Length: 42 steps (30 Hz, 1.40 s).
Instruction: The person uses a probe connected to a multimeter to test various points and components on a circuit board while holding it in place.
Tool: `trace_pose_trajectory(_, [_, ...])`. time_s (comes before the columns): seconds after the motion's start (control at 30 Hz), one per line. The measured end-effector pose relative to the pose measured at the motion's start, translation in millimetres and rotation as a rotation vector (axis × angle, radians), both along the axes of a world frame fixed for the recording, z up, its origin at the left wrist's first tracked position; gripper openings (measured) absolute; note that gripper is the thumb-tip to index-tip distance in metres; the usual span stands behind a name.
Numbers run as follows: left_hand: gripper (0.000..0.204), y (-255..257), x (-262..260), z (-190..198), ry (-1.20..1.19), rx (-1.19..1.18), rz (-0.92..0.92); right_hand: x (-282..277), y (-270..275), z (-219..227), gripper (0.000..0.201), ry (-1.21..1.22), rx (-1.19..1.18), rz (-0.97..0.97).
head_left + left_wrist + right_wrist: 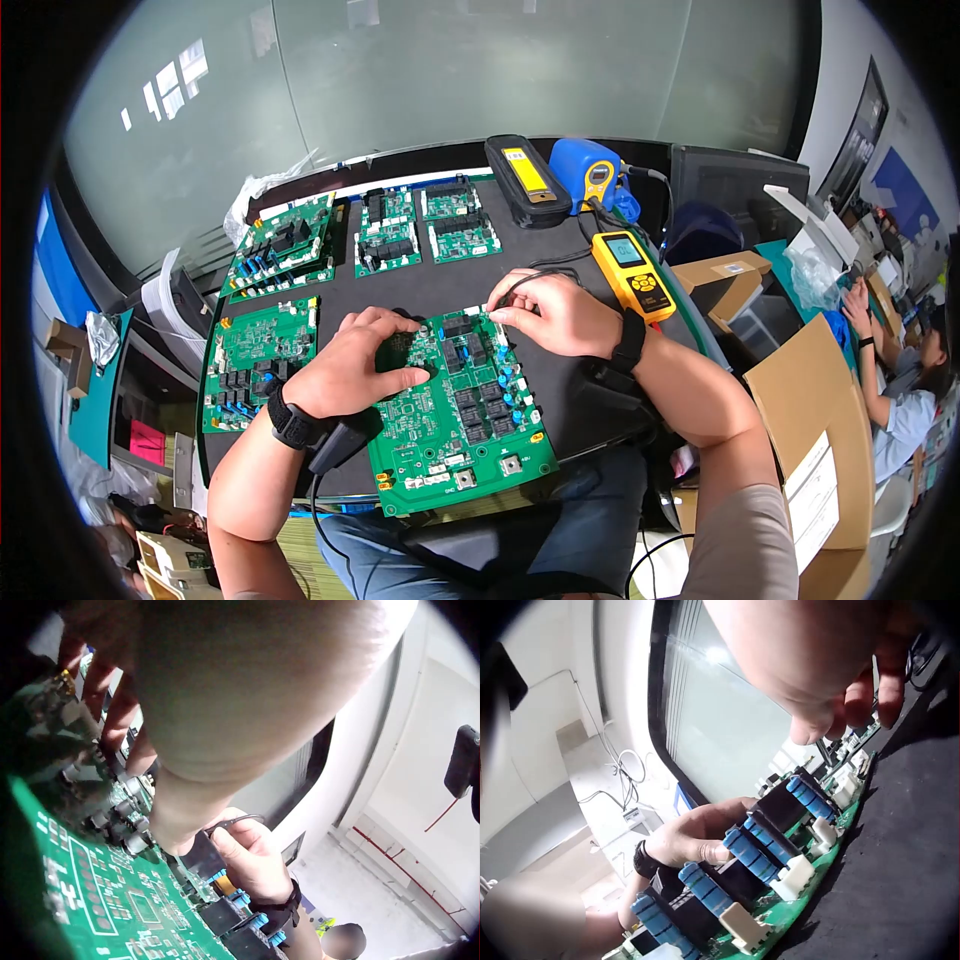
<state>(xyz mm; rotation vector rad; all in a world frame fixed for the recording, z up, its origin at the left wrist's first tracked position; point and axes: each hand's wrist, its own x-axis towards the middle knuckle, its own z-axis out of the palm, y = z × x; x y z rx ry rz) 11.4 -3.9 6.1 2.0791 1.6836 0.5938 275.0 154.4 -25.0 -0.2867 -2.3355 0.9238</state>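
Observation:
A large green circuit board (pixel 415 445) with black relays, blue cylindrical parts and white connectors lies in front of me, overhanging the table's near edge. My left hand (pixel 345 370) rests on its upper left part, thumb stretched across the surface and fingers spread. At the board's far right corner, my right hand (pixel 560 318) pinches a black test lead (pixel 545 268) between thumb and forefinger. In the right wrist view, a thin dark probe (pixel 825 754) points down from the fingertips among the white connectors (pixel 846 787). A yellow handheld meter (pixel 632 272) with a lit display lies right of that hand.
Stacked circuit boards (pixel 285 245) stand at the back left, with another board (pixel 262 350) nearer. Smaller boards (pixel 460 218) lie at the back middle. A black zip case (pixel 525 180) and a blue soldering station (pixel 585 170) stand behind. Cardboard boxes (pixel 815 400) and another person are at right.

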Motion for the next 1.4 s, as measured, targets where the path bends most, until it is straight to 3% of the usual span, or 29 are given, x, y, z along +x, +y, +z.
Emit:
trace_pose_trajectory(0.13, [0.058, 0.3, -0.3, 0.1, -0.005, -0.038, 0.012, 0.2, 1.8, -0.4, 0.008, 0.001, 0.074, 0.001])
trace_pose_trajectory(0.33, [0.059, -1.3, 1.7, 2.3, -0.029, -0.065, 0.030, 0.5, -4.1, 3.0, 0.010, -0.003, -0.009, 0.042])
trace_pose_trajectory(0.8, [0.061, -2.6, 3.3, -1.0, 0.003, -0.013, 0.006, -0.4, -2.5, 2.7, 0.004, -0.006, 0.207, 0.067])
trace_pose_trajectory(1.4, [0.064, -2.8, 3.0, -2.9, 0.034, 0.012, -0.004, -0.8, -4.1, 0.7, 0.007, -0.049, 0.151, 0.047])
